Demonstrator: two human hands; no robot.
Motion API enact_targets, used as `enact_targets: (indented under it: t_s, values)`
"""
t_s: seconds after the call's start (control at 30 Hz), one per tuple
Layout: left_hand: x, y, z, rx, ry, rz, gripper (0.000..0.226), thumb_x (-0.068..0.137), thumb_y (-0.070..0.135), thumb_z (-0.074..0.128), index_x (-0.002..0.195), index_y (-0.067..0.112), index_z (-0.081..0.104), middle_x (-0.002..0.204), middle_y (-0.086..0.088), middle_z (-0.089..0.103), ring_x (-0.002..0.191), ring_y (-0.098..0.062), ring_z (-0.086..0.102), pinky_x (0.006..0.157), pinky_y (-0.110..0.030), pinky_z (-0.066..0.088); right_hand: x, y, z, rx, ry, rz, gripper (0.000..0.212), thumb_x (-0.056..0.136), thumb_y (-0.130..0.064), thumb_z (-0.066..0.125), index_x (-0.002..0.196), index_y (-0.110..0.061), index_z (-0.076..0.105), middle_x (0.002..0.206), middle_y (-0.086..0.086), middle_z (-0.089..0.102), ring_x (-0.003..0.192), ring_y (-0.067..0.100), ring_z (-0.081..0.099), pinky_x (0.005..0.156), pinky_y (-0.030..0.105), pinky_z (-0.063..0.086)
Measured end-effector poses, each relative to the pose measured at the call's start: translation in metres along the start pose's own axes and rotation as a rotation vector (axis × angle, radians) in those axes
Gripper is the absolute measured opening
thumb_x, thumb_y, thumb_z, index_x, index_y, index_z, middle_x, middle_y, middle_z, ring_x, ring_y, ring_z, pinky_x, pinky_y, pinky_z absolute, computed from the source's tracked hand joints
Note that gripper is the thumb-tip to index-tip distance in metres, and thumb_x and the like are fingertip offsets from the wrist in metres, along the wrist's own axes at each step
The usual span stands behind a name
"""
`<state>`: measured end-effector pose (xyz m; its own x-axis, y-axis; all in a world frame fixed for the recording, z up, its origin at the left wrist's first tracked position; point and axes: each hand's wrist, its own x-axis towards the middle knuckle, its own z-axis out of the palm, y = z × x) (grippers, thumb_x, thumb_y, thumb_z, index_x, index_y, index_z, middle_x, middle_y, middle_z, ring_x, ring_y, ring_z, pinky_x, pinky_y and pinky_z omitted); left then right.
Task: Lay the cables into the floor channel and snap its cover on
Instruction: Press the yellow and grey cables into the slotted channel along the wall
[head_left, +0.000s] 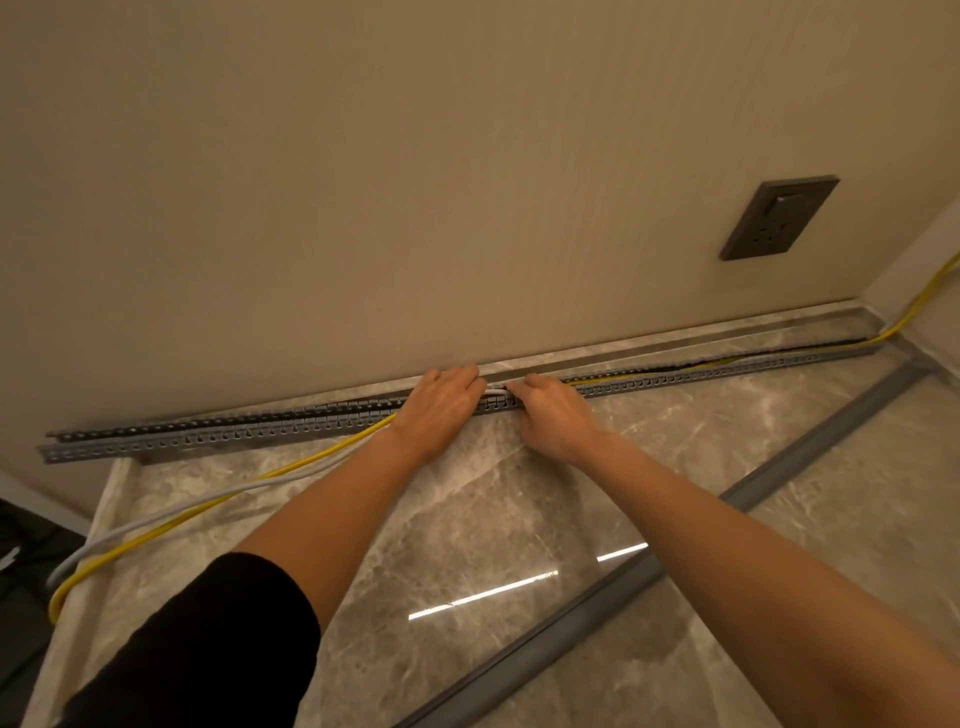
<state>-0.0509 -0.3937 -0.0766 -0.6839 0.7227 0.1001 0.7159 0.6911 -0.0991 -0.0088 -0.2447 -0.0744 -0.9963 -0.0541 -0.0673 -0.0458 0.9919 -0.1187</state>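
The slotted grey channel (208, 434) runs along the wall's foot, holding your yellow cable (727, 359) and grey cable (763, 357) on its right stretch; leftward both trail loose across the floor. The cover (779, 470) lies apart on the tiles. Your left hand (441, 405) and right hand (553, 415) pinch the cables at mid-channel.

Grey slotted channel (208, 434) along wall; yellow cable (208, 503), grey cable (171, 512) half laid; cover (727, 501) on floor.

Fingertips of left hand (441, 408) and right hand (553, 415) hidden inside floor channel (208, 434). Yellow cable (208, 501) cut off at right edge. Grip on grey cable (182, 512) indeterminate
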Motion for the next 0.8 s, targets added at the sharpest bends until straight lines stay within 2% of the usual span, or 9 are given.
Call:
enact_targets:
  t_s: [0.13,0.17,0.23,0.3,0.5,0.63,0.7,0.77,0.8]
  values:
    - [0.002,0.000,0.000,0.052,0.059,0.053,0.026,0.068,0.000,0.043,0.071,0.007,0.068,0.068,-0.010,0.068,0.061,-0.025,0.067,0.052,-0.024,0.050,0.000,0.001,-0.001,0.028,-0.014,0.007,0.040,0.089,-0.007,0.051,0.128,-0.008,0.054,0.127,0.011,0.056,0.114,0.030,0.056,0.093,0.035,0.045]
    - [0.002,0.002,-0.001,0.066,0.086,0.051,0.025,0.066,0.000,0.043,0.069,0.006,0.067,0.067,-0.011,0.067,0.059,-0.026,0.067,0.051,-0.025,0.050,0.001,0.001,-0.001,0.035,-0.020,0.011,0.039,0.089,-0.006,0.051,0.128,-0.008,0.054,0.127,0.010,0.053,0.113,0.031,0.057,0.092,0.036,0.045]
    - [0.005,0.007,-0.004,0.049,-0.012,0.015,0.025,0.080,-0.005,0.044,0.094,-0.002,0.064,0.095,-0.020,0.065,0.089,-0.035,0.064,0.074,-0.036,0.050,0.003,0.000,-0.003,0.032,-0.030,0.018,0.037,0.091,-0.008,0.052,0.127,-0.009,0.056,0.128,0.010,0.050,0.112,0.031,0.057,0.091,0.037,0.045]
    - [0.007,0.011,0.003,0.106,-0.097,-0.023,0.028,0.094,0.002,0.036,0.116,-0.001,0.054,0.121,-0.018,0.053,0.115,-0.034,0.049,0.093,-0.039,0.037,0.005,-0.003,-0.004,-0.003,-0.053,0.021,0.033,0.093,-0.014,0.053,0.126,-0.009,0.057,0.129,0.011,0.051,0.115,0.031,0.056,0.093,0.037,0.045]
    - [0.000,0.017,0.007,-0.110,-0.059,-0.154,0.027,0.095,0.002,0.041,0.114,-0.004,0.058,0.125,-0.019,0.052,0.121,-0.030,0.043,0.095,-0.040,0.034,0.012,-0.016,-0.006,-0.066,-0.001,0.149,0.024,0.097,-0.007,0.046,0.113,-0.003,0.063,0.120,0.014,0.062,0.113,0.032,0.059,0.088,0.038,0.048]
    - [-0.010,0.010,0.009,-0.225,-0.046,-0.209,0.031,0.095,-0.002,0.041,0.124,-0.002,0.051,0.132,-0.019,0.047,0.123,-0.028,0.042,0.102,-0.037,0.035,0.016,-0.018,-0.006,-0.149,0.004,0.137,0.022,0.096,-0.009,0.051,0.113,-0.003,0.063,0.119,0.013,0.063,0.118,0.031,0.053,0.095,0.038,0.044]
    - [-0.017,0.002,0.007,-0.232,-0.011,-0.197,0.025,0.090,-0.005,0.051,0.113,-0.005,0.058,0.119,-0.023,0.055,0.110,-0.033,0.052,0.092,-0.039,0.044,0.017,-0.019,-0.005,-0.161,0.001,0.159,0.023,0.094,-0.005,0.051,0.115,-0.002,0.062,0.121,0.014,0.061,0.119,0.032,0.052,0.097,0.039,0.043]
    - [-0.022,-0.011,0.002,-0.162,0.023,-0.196,0.018,0.065,-0.012,0.071,0.080,-0.006,0.066,0.082,-0.024,0.066,0.075,-0.036,0.065,0.061,-0.035,0.053,0.014,-0.025,-0.005,-0.153,-0.005,0.189,0.027,0.092,-0.001,0.050,0.117,-0.001,0.060,0.123,0.015,0.059,0.121,0.032,0.051,0.099,0.041,0.042]
    - [-0.026,-0.017,-0.002,-0.148,0.009,-0.214,0.019,0.058,-0.015,0.073,0.073,-0.006,0.065,0.074,-0.024,0.066,0.067,-0.038,0.065,0.054,-0.035,0.051,0.013,-0.028,-0.005,-0.147,-0.002,0.200,0.029,0.092,0.001,0.049,0.119,-0.001,0.059,0.124,0.015,0.058,0.121,0.033,0.050,0.100,0.041,0.041]
